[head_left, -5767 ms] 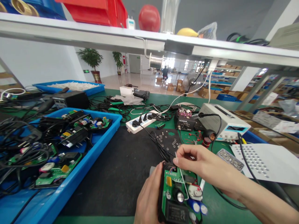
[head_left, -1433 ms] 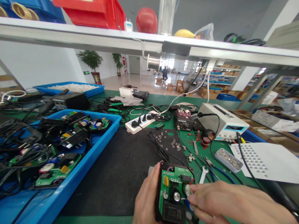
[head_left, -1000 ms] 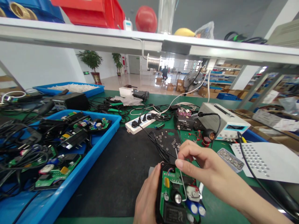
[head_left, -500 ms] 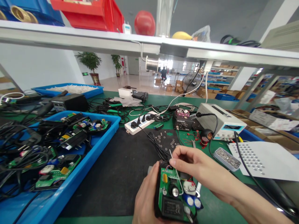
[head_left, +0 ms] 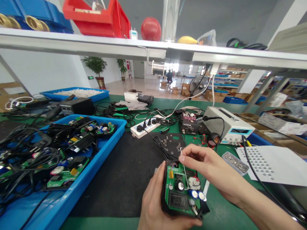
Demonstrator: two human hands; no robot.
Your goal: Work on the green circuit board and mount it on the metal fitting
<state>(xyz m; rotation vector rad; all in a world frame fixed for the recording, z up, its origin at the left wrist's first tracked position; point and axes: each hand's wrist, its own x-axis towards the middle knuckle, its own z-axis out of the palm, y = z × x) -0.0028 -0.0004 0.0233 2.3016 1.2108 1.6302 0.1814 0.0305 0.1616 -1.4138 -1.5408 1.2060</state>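
My left hand [head_left: 153, 204] grips a black housing holding a green circuit board [head_left: 180, 191] from below and from its left side, low in the middle of the view. The board carries a round black capacitor, blue capacitors and a white coil. My right hand [head_left: 203, 166] reaches in from the right and pinches a thin white wire [head_left: 184, 171] between thumb and forefinger. The wire runs from the fingertips down onto the board's upper middle.
A blue tray [head_left: 100, 153] of circuit boards and black cables fills the left. Behind lie a black mat [head_left: 129, 159], a white power strip [head_left: 146, 125], a soldering station [head_left: 190, 126], a white power supply [head_left: 227, 124], a perforated white sheet [head_left: 275, 164] and a screw tin [head_left: 236, 163]. A shelf [head_left: 144, 51] hangs overhead.
My right hand went down onto the board, then came back up pinching the wire. The board and both hands now sit slightly further right and higher in view as my head shifted.
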